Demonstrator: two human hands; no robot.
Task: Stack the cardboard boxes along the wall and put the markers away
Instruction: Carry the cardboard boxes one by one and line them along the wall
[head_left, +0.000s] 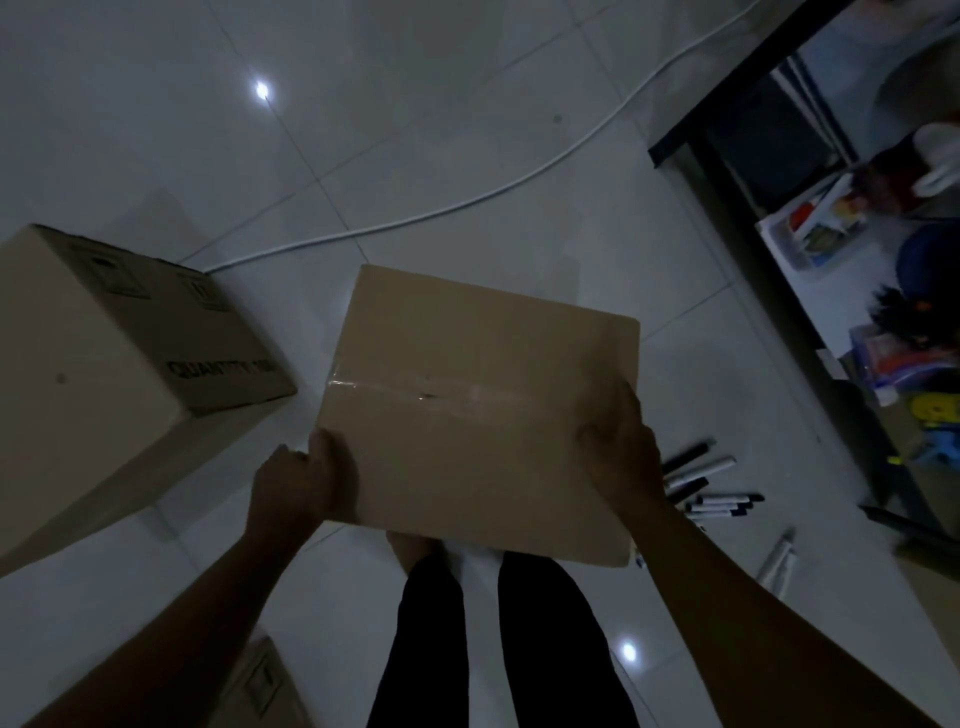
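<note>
The large cardboard box (104, 374) stands on the tiled floor (156, 104) at the left, and on its dark side I can read the printed word "QUANTITY", followed by characters too blurred to make out; some small square symbols above it are also not legible. A smaller taped box (467, 395) is held in the air over the person's legs, and on it I see no writing, only a strip of clear tape across the top. The left hand (306, 478) grips its near left corner with curled fingers, and the right hand (623, 452) grips its right edge, thumb on the top face. Both holds are close to the near side, so I judge that the far end could tip down and the box could slip out. The white cable (467, 202) crosses the floor ahead; a foot could catch on it while the box hides the view downward. The markers (711, 493) lie loose on the floor just right of the legs, partly behind the right hand, and stepping on one could make the person slide. Their labels are too small to read.
</note>
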